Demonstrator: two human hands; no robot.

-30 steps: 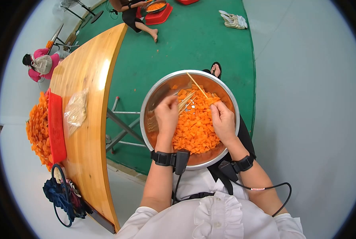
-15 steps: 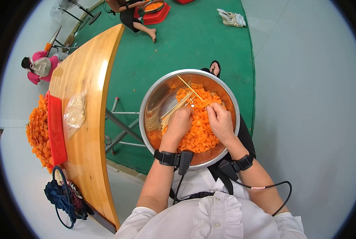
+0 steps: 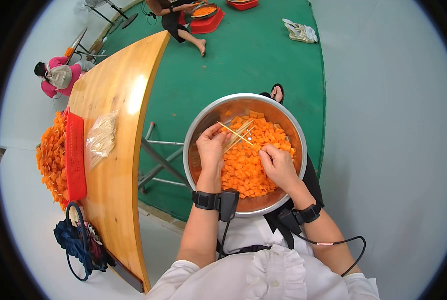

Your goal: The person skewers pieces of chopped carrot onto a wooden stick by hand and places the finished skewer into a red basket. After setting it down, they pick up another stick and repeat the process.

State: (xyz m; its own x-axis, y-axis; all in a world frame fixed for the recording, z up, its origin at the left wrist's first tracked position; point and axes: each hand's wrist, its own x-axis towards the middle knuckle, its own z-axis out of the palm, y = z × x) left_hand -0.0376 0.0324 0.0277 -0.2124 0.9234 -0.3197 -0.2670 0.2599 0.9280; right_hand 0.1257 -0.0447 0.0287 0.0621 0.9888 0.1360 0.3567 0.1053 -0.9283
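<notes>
A large metal bowl (image 3: 195, 172) on my lap holds many diced orange pieces (image 3: 248, 172). My left hand (image 3: 211, 146), over the bowl's left side, pinches the upper end of a thin wooden stick (image 3: 234, 133). The stick slants down to the right toward my right hand (image 3: 278, 164), whose thumb and fingers are closed at an orange piece near the stick's lower end. More wooden sticks (image 3: 241, 131) lie in a bundle on the orange pieces, beside my left fingers.
At the left, a wooden table (image 3: 118, 185) bears a plastic bag (image 3: 102, 137) and a red basket (image 3: 76, 160) heaped with orange pieces. A blue bag (image 3: 73, 240) is by its near end. Two people, red containers (image 3: 208, 24) and shoes (image 3: 301, 32) are farther off.
My left hand has moved up and left from the middle of the bowl and now pinches the stick's upper end. The whole view has shifted slightly.
</notes>
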